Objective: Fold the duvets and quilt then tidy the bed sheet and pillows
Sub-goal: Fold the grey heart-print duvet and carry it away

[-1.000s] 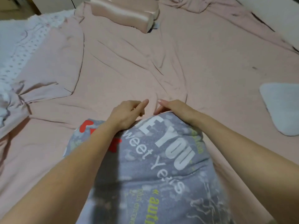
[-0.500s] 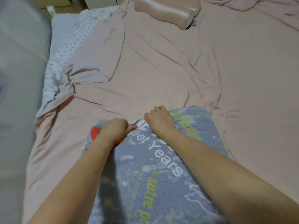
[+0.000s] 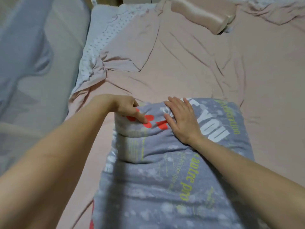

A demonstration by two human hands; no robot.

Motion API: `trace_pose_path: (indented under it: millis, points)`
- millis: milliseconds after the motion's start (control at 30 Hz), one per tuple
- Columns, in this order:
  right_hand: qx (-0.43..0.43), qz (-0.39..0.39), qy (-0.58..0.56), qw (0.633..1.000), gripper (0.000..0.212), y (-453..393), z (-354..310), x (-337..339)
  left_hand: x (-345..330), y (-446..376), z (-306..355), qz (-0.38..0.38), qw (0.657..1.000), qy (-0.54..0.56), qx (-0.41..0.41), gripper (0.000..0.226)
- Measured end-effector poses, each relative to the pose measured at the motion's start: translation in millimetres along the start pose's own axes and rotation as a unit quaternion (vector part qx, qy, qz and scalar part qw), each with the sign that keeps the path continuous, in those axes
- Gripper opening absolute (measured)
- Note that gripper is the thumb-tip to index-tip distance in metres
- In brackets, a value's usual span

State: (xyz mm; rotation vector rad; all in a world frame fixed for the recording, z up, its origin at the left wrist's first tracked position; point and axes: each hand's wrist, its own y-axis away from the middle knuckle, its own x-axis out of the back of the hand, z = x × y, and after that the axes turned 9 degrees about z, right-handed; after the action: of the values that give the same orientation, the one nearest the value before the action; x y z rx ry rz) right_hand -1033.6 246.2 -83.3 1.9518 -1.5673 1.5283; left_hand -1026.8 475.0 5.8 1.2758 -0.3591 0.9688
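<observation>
grey quilt [image 3: 165,179] | white "YOU" | yellow-green "autre", rest blurred

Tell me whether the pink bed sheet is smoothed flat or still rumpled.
Still rumpled. The pink bed sheet shows long creases across its middle, and its left corner is bunched and pulled back, exposing the dotted white mattress cover.

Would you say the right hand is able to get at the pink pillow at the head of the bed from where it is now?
Probably not without leaning forward: the right hand rests flat on the grey quilt, and the pink pillow lies far across the open, wrinkled sheet.
</observation>
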Motion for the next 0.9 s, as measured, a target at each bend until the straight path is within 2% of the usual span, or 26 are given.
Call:
trace_pose_path:
  millis: [67, 100, 167, 233, 267, 333, 400, 433, 467, 500, 533, 567, 600, 667, 733, 800, 900]
  points:
    - [0.009, -0.005, 0.000, 1.000, 0.051, -2.4, -7.1, 0.1, 5.7, 8.9, -20.4, 0.053, 0.993, 0.107, -0.001, 0.042]
    - [0.019, -0.022, 0.024, 0.999, 0.052, -2.7, -10.6, -4.5, 1.5, 6.4, -31.0, 0.103, 0.986, 0.134, 0.007, 0.039]
    - [0.031, -0.083, 0.104, 0.991, 0.054, -1.4, -14.3, -22.9, -25.2, -8.5, -47.7, 0.241, 0.966, 0.084, 0.046, 0.035]
    - [-0.003, -0.135, 0.177, 0.975, 0.058, -1.7, -25.9, -42.9, -61.9, -23.1, -54.5, 0.388, 0.916, 0.018, 0.100, 0.030]
    - [-0.039, -0.140, 0.193, 0.970, 0.058, -2.4, -34.0, -47.3, -75.2, -24.9, -52.3, 0.433, 0.894, 0.024, 0.112, 0.033]
    - [-0.105, -0.103, 0.184, 0.972, 0.055, -2.7, -49.7, -48.8, -85.9, -17.4, -44.3, 0.490, 0.865, 0.070, 0.083, 0.046]
    - [-0.154, -0.066, 0.181, 0.969, 0.059, 17.1, -64.3, -43.0, -104.3, -1.0, -43.5, 0.526, 0.849, 0.049, 0.008, 0.054]
    - [-0.162, -0.047, 0.194, 0.966, 0.062, 33.9, -68.8, -41.4, -119.8, 6.1, -47.8, 0.514, 0.857, 0.016, -0.043, 0.057]
    - [-0.165, -0.044, 0.213, 0.962, 0.065, 49.4, -72.2, -39.9, -133.3, 11.2, -53.2, 0.454, 0.887, -0.012, -0.083, 0.060]
    - [-0.166, -0.064, 0.237, 0.955, 0.068, 61.2, -74.9, -41.3, -144.2, 8.7, -63.1, 0.370, 0.925, -0.025, -0.087, 0.063]
    - [-0.158, -0.099, 0.245, 0.951, 0.069, 65.4, -73.2, -44.4, -147.0, 0.0, -71.5, 0.275, 0.960, -0.022, -0.049, 0.065]
    - [-0.156, -0.141, 0.238, 0.948, 0.068, 66.7, -74.3, -50.2, -141.8, -12.3, -79.0, 0.209, 0.978, -0.011, -0.008, 0.066]
    - [-0.167, -0.185, 0.226, 0.942, 0.066, 74.8, -83.8, -51.5, -139.9, -15.0, -79.1, 0.176, 0.984, -0.024, 0.014, 0.066]
    - [-0.142, -0.213, 0.187, 0.948, 0.062, 67.4, -93.7, -52.5, -120.2, -15.7, -65.0, 0.218, 0.973, -0.066, 0.039, 0.065]
    - [-0.132, -0.171, 0.189, 0.958, 0.059, 93.1, -117.6, -27.3, -121.1, 14.8, -39.8, 0.264, 0.960, -0.088, -0.035, 0.063]
    - [-0.158, -0.138, 0.207, 0.956, 0.064, 131.3, -128.5, 6.8, -136.4, 57.0, -16.0, 0.248, 0.955, -0.094, -0.132, 0.061]
    - [-0.240, -0.107, 0.206, 0.943, 0.063, 187.8, -129.0, 56.2, -181.6, 110.8, 10.7, 0.180, 0.949, -0.127, -0.224, 0.065]
